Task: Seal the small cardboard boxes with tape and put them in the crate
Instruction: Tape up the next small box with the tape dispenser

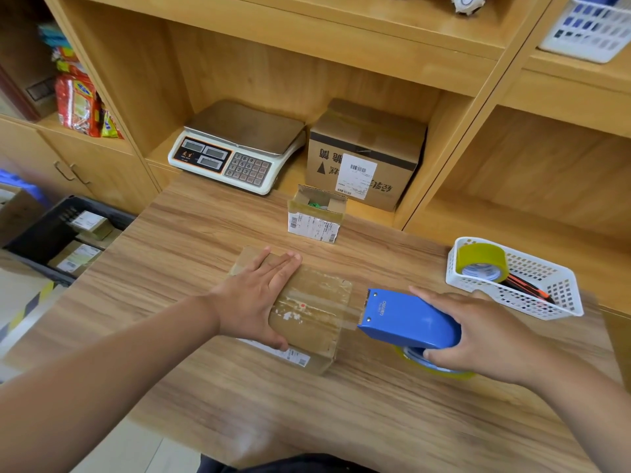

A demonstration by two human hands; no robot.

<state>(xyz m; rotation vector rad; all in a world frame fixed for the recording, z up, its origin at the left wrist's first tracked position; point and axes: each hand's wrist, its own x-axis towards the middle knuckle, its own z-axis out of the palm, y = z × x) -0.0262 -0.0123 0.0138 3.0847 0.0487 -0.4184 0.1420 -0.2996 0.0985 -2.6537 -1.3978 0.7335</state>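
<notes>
A small brown cardboard box [312, 310] lies flat on the wooden table [211, 387], a strip of clear tape across its top. My left hand [259, 297] presses flat on the box's left half with straight fingers. My right hand [478, 331] grips a blue tape dispenser [406, 319] just right of the box; tape stretches from the dispenser's front to the box's right edge. A second small box [316, 215] stands further back with its top flaps open. The dark crate [41, 233] sits low at the left, beyond the table's edge, with several labelled boxes inside.
A white basket [532, 295] at the right holds a yellow tape roll [481, 262] and a pen. In the shelf behind stand a weighing scale [235, 146] and a larger carton [365, 151]. Snack packets [76, 100] fill the left shelf.
</notes>
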